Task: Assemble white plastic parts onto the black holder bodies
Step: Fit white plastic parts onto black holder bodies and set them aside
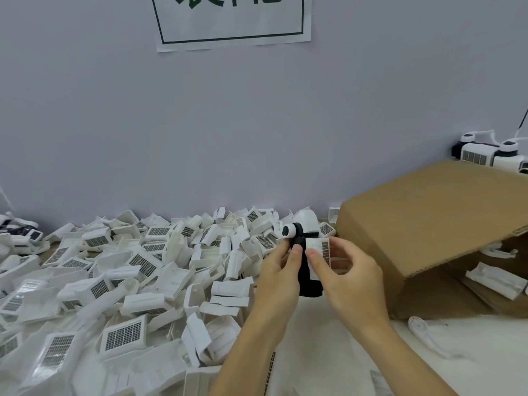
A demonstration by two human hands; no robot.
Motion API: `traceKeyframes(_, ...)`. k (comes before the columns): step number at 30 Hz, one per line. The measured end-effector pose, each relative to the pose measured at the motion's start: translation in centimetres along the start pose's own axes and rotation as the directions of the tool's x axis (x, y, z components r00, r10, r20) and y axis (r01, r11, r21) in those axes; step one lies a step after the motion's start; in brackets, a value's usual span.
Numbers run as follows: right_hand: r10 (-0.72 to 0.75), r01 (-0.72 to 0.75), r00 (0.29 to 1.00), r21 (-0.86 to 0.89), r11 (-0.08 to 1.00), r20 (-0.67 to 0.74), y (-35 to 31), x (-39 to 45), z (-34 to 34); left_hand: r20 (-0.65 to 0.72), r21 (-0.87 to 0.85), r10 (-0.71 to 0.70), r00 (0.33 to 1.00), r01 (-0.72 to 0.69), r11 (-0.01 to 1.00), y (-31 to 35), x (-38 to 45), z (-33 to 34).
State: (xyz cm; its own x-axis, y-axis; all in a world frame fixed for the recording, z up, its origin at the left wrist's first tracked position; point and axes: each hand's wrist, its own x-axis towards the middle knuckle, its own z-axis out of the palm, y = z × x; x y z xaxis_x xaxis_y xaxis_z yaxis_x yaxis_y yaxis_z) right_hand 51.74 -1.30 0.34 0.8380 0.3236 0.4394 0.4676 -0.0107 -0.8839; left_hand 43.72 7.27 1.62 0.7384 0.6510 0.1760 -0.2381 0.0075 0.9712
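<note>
While the left hand (281,270) grips a black holder body (307,277) upright, the right hand (345,271) pinches a white plastic part (318,254) with a grid panel flat against its right face. Left of both hands sprawls a heap of white parts (128,281); right of them sits an open cardboard box (428,224).

Table (328,338) under heaped white plastic parts (128,281), cardboard box (428,224) at right

Black holder body (307,281), white gridded part (318,252).
</note>
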Motion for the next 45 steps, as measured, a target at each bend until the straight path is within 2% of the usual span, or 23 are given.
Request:
traceKeyframes(4, 0.006, -0.007, 0.999, -0.013, 1.000, -0.038, -0.2, 0.1, -0.1, 0.020, 0.057, 0.038, 0.999, -0.039, 0.998, -0.4, 0.0, 0.1)
traceKeyframes(10, -0.016, 0.015, 0.999, -0.031, 0.999, -0.033, -0.6, -0.2, 0.0, -0.070, 0.062, 0.082, 0.994, -0.077, 0.995, -0.2, 0.2, -0.1)
traceKeyframes(17, -0.057, 0.057, 0.998, -0.030, 0.998, -0.019, -1.1, -0.7, 0.2, 0.041, 0.057, 0.043, 0.998, -0.045, 0.997, 0.0, -0.3, 0.3)
traceKeyframes(25, -0.146, 0.141, 0.989, -0.143, 0.979, -0.022, -1.6, -0.9, 0.5, 0.120, -0.098, 0.001, 0.993, 0.011, 0.995, 1.4, -0.8, 0.2)
traceKeyframes(28, -0.211, 0.217, 0.976, -0.164, 0.962, 0.051, -1.8, -0.9, 0.3, 0.051, -0.081, 0.027, 0.998, -0.023, 0.996, 1.3, -0.8, 0.2)
traceKeyframes(30, -0.251, 0.261, 0.963, -0.104, 0.960, 0.102, -1.9, -1.0, 0.4, -0.021, -0.031, 0.059, 0.998, -0.060, 0.998, 1.0, -0.6, 0.0)
traceKeyframes(31, -0.226, 0.231, 0.970, -0.046, 0.972, 0.093, -1.9, -0.9, 0.3, -0.042, -0.018, 0.068, 0.997, -0.069, 0.997, 1.0, -0.6, -0.1)
traceKeyframes(34, 0.004, -0.015, 0.993, 0.089, 0.996, 0.120, -2.0, -0.5, -0.2, -0.061, -0.009, 0.056, 0.997, -0.056, 0.998, 1.0, -0.5, -0.1)
traceKeyframes(36, 0.154, -0.189, 0.962, 0.142, 0.972, 0.227, -2.3, -0.4, -0.5, -0.041, 0.015, 0.033, 0.999, -0.033, 0.999, 0.8, -0.6, 0.1)
traceKeyframes(38, 0.253, -0.342, 0.913, 0.262, 0.902, 0.320, -2.9, -0.5, -0.5, -0.021, 0.025, 0.015, 1.000, -0.015, 1.000, 0.6, -0.5, 0.2)
traceKeyframes(42, 0.314, -0.450, 0.879, 0.406, 0.795, 0.359, -3.1, -0.7, -0.2, 0.033, -0.040, -0.003, 0.999, 0.004, 0.999, 0.8, -0.6, -0.1)
traceKeyframes(45, 0.324, -0.475, 0.873, 0.482, 0.736, 0.365, -3.2, -0.8, 0.0, 0.008, 0.012, 0.028, 1.000, -0.028, 1.000, 0.7, -0.5, -0.1)
